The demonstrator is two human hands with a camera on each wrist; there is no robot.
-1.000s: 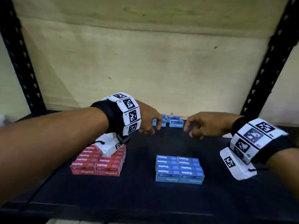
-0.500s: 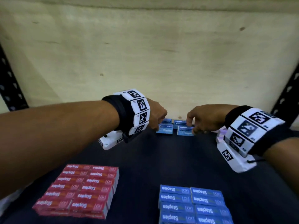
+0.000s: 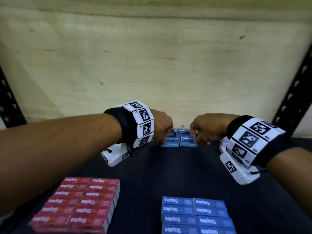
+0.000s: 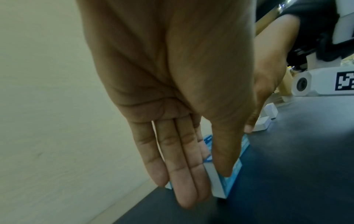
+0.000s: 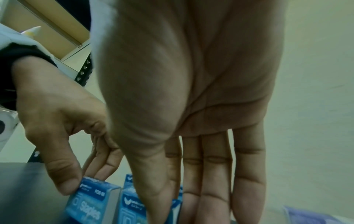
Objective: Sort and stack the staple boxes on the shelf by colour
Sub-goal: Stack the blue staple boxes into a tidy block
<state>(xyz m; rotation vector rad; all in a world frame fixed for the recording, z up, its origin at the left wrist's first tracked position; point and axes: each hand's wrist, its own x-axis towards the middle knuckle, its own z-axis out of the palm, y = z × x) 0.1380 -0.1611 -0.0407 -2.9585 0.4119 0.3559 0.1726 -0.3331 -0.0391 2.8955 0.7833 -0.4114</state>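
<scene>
Three loose blue staple boxes lie at the back of the black shelf [image 3: 168,174]. My left hand [image 3: 163,141] pinches the left front blue box [image 3: 170,143] between thumb and fingers; the left wrist view shows that box [image 4: 217,183] held at its end. My right hand [image 3: 196,141] pinches the right front blue box [image 3: 188,143], thumb on its near face [image 5: 130,204] and fingers behind it. A third blue box [image 3: 183,131] lies behind them. Near me stand a red stack [image 3: 81,203] and a blue stack [image 3: 195,215].
A pale wooden back panel [image 3: 152,73] closes the shelf just behind the loose boxes. Black perforated uprights stand at the left [image 3: 10,102] and right [image 3: 292,98]. A small white and purple object [image 3: 223,143] sits behind my right wrist.
Both hands have reached farther back and come down onto the two front blue boxes, going from spread fingers to a pinch. The view has moved in closer over the stacks.
</scene>
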